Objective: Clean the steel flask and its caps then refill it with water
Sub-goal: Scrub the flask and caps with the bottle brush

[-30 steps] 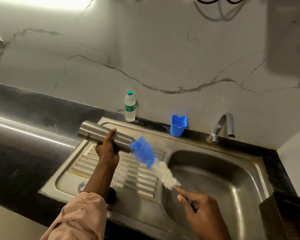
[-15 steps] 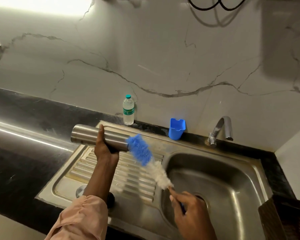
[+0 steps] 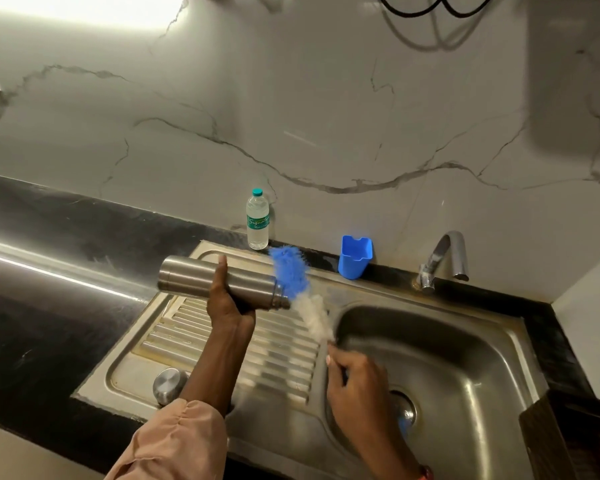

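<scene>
My left hand grips the steel flask sideways above the draining board, its open mouth pointing right. My right hand holds the handle of a bottle brush with a blue tip and white bristles. The brush is blurred and its blue tip sits just outside the flask's mouth, pointing up toward the wall. A round steel cap lies on the draining board near the front edge, beside my left forearm.
The steel sink has its basin on the right, with a tap behind it. A blue plastic cup and a small water bottle stand at the wall. A dark basket sits at the right edge.
The brush's blue tip has come out of the flask's mouth and swung upward. The flask has shifted slightly and my right hand has moved left.
</scene>
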